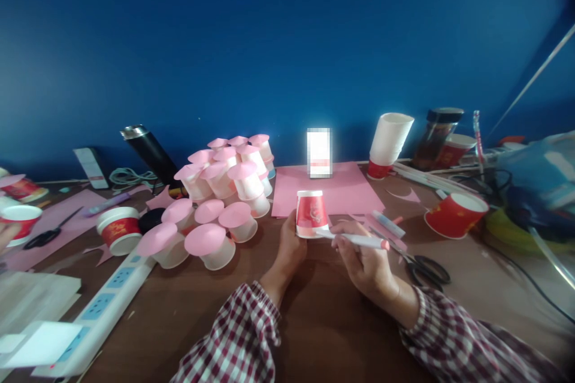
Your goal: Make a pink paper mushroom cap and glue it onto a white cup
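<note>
Paper cup upside down at frame centre, pinched at its side by left hand, right hand clamped on glue stick touching its rim; probably light, crushable, best held gently around the wall.

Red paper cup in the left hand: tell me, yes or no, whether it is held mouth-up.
No: the red paper cup stands upside down in the left hand, its flat base on top and its wider rim at the bottom.

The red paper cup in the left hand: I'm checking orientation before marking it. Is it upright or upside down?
Upside down. The red paper cup stands narrow end up and wide rim down, steadied by the left hand.
</note>
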The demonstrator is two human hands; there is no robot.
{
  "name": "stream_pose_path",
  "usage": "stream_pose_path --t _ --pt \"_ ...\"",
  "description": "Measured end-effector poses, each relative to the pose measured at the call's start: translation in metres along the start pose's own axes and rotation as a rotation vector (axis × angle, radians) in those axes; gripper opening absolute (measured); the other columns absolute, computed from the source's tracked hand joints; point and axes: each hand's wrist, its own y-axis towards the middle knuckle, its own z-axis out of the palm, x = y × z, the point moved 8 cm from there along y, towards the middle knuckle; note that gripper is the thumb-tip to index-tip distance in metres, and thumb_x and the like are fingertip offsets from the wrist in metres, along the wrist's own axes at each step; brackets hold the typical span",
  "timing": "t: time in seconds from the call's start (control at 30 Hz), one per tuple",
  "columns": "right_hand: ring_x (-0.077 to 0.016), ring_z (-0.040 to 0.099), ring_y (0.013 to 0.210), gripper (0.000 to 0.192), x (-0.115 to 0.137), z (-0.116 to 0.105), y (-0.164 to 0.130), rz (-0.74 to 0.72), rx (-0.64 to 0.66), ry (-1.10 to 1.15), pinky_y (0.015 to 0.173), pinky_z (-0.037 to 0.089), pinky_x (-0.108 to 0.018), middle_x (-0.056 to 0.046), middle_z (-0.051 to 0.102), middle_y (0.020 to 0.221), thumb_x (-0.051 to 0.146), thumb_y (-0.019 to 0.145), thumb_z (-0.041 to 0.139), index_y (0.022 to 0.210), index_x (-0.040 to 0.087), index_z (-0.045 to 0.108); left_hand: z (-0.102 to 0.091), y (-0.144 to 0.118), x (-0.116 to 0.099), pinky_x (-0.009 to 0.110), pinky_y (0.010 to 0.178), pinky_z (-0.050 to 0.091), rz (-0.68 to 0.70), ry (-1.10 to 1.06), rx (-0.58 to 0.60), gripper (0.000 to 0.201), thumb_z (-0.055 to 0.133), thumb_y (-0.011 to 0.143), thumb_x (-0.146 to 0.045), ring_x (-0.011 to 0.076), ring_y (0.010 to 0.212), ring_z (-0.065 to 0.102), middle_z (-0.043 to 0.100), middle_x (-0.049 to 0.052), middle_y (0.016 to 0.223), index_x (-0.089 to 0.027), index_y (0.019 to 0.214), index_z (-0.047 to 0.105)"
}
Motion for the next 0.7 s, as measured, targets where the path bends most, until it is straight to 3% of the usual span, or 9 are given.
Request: stream_pose_path --t 0.7 --pt "-0.0157 0.056 0.065 0.015 0.0024 -0.0009 0.0031 -0.011 0.006 -0.104 0.057 0.044 -0.027 -0.005 0.058 0.073 0.02 0.09 0.04 0.085 0.017 0.054 0.0004 -0.0005 -0.0053 0.024 0.065 0.044 0.011 0.003 -0.013 0.017 0.056 0.072 -0.02 0.0148 0.069 0.056 0.066 0.005 0.079 -0.013 0.087 0.061"
